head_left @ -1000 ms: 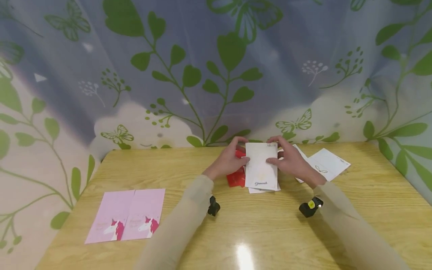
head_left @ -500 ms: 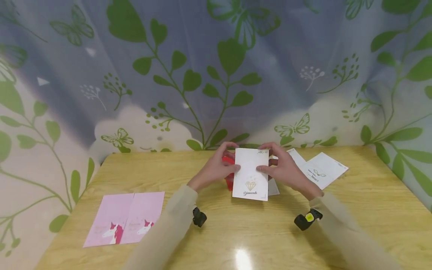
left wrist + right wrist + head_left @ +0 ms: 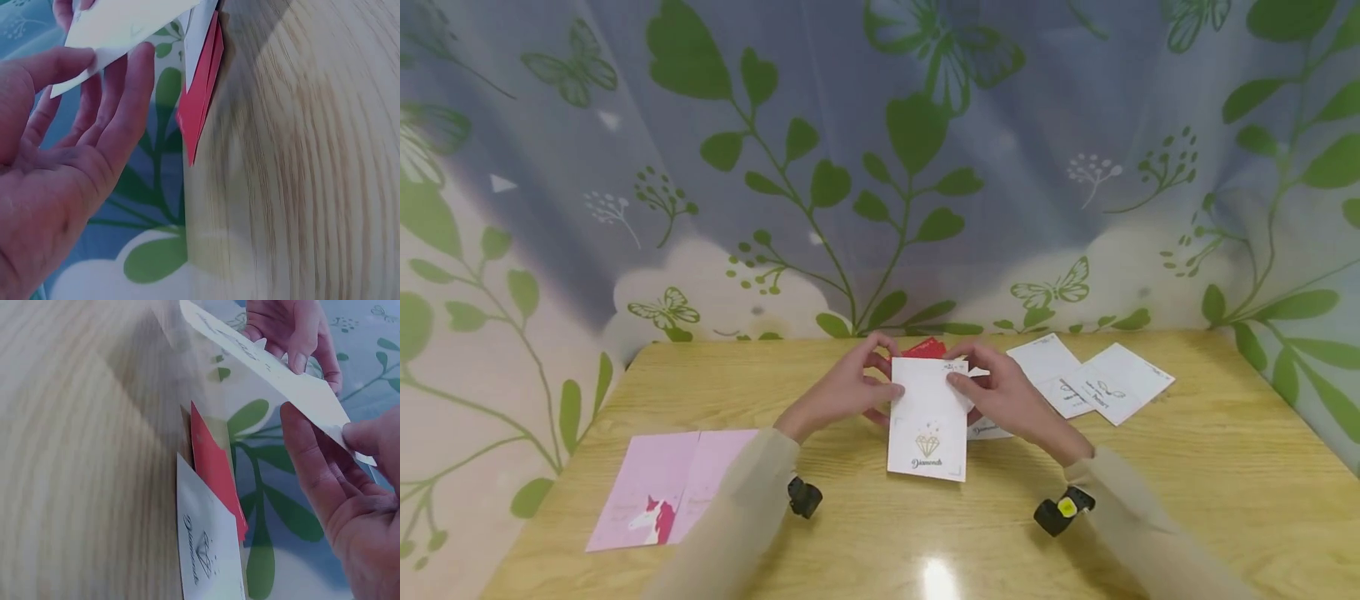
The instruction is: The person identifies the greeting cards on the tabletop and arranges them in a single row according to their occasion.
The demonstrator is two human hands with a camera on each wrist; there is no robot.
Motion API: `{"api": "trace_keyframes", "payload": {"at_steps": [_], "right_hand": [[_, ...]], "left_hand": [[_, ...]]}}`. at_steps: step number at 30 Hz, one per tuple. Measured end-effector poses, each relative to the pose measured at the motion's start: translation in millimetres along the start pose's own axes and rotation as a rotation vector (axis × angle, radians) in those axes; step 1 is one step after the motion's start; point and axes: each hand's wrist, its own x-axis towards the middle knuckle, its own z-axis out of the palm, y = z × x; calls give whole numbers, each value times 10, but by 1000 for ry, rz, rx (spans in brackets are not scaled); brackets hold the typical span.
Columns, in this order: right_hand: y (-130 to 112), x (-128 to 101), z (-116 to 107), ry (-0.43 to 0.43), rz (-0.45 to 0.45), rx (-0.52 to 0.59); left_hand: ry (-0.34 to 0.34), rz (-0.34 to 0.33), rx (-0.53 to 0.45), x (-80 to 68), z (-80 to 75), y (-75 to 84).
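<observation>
A white card printed with a gold diamond and the word "Diamonds" is held up over the table, nearly upright. My left hand pinches its left edge, thumb in front and fingers behind. On the opposite edge my right hand pinches it near the upper corner. In the right wrist view the lifted card spans both hands, above the tabletop. Behind it lie red cards, partly covered in the head view. Another white "Diamonds" card lies on the table beside them, mostly hidden by the right hand in the head view.
Two white cards overlap at the back right of the wooden table. Two pink unicorn cards lie side by side at the left, one partly behind the left sleeve. A leaf-patterned curtain hangs along the back edge.
Both hands have brought the white diamond card toward the front and slightly left. The cards behind it show more now, while the left sleeve covers more of the pink cards.
</observation>
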Motion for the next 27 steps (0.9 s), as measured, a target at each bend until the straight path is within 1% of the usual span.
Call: {"api": "trace_keyframes", "payload": {"at_steps": [4, 6, 11, 13, 20, 23, 25, 27], "right_hand": [[-37, -2, 108, -6, 24, 14], [-54, -1, 164, -12, 36, 31], [-121, -8, 305, -39, 62, 54], [-140, -10, 366, -55, 72, 44], [-142, 1, 580, -128, 96, 9], [-140, 13, 667, -150, 83, -6], [-145, 28, 725, -164, 69, -8], [-153, 50, 781, -170, 41, -34]], "left_hand": [[-16, -32, 15, -88, -83, -12], [-21, -37, 33, -131, -121, -2], [-58, -16, 97, -232, -213, 25], [-72, -3, 138, -274, -260, 15], [-105, 94, 383, -402, -453, -47], [-107, 90, 453, -439, -534, -68], [-105, 70, 489, -465, -581, -73], [-103, 56, 525, -490, -625, -84]]}}
